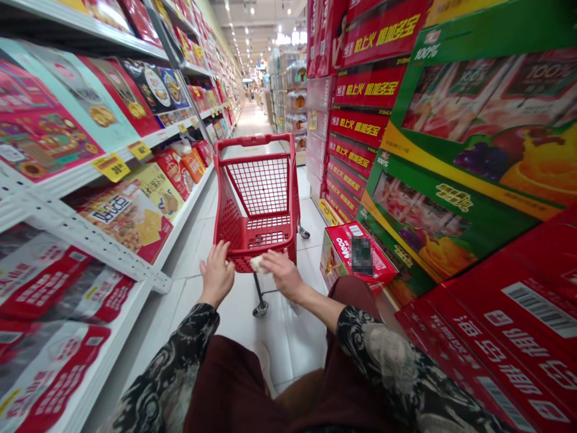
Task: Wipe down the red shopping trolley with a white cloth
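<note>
A red plastic shopping cart with grid panels (pixel 291 180) stands in the aisle in front of me. My left hand (pixel 217 273) is at its near left edge, fingers apart, with nothing in it; whether it touches the cart I cannot tell. Near the cart's lower front edge, my right hand (pixel 283 273) has its fingers pressed on a small crumpled whitish cloth or tissue (pixel 257 263). The cart's basket looks bare inside.
Shelves of packaged snacks (pixel 130 210) line the left side. Stacked red drink cartons (pixel 356 126) and green juice boxes (pixel 428 198) rise on the right. A red Meco box (pixel 342 246) sits low beside my knee. The tiled aisle (pixel 252 114) runs ahead.
</note>
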Demonstrator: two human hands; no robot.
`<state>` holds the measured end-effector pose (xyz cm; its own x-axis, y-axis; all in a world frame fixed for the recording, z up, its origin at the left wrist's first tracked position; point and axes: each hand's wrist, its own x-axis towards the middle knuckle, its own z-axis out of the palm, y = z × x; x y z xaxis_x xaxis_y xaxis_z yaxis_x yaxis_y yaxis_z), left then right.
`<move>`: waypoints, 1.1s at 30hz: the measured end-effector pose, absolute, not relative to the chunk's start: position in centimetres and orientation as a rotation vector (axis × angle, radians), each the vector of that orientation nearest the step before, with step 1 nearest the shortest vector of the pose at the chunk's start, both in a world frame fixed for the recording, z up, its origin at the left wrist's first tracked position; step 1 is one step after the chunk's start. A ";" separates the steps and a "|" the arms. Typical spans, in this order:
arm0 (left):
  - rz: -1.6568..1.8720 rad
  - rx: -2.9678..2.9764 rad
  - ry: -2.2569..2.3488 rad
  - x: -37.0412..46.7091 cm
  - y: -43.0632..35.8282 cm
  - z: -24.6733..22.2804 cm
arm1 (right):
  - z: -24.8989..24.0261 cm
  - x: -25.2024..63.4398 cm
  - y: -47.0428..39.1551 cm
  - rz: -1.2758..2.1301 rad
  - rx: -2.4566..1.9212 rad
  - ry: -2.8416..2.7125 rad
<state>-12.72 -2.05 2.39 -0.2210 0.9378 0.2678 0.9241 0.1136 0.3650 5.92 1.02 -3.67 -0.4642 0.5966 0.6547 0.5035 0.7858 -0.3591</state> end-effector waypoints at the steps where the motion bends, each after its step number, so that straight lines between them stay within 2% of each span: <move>1: 0.645 1.956 2.346 -13.0 -2.3 2.3 | -2.5 6.3 1.3 0.135 -0.846 -2.053; 6: 0.464 2.000 2.348 -13.2 -2.9 2.6 | 1.1 7.3 4.6 0.118 -1.066 -1.808; 15: 0.544 1.941 2.251 -13.2 -2.9 2.0 | 0.1 0.4 2.1 0.123 -0.967 -2.151; 21: 0.581 1.974 2.241 -13.2 -3.5 1.8 | 0.4 4.0 2.7 0.013 -0.962 -2.277; 25: 0.589 2.012 2.259 -12.5 -3.7 1.4 | 0.3 7.1 3.6 0.002 -1.130 -2.085; 28: 0.584 2.041 2.258 -11.7 -3.7 1.1 | 0.2 6.2 3.0 0.010 -1.198 -1.990; 33: 0.502 2.076 2.268 -10.8 -3.7 1.2 | -0.3 1.7 0.7 0.023 -1.062 -2.181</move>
<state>-10.77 -3.75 1.18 -0.1117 0.9742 0.1960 0.9658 0.0600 0.2521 1.72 0.69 -0.26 -0.4184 0.6969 0.5825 0.6846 0.6634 -0.3020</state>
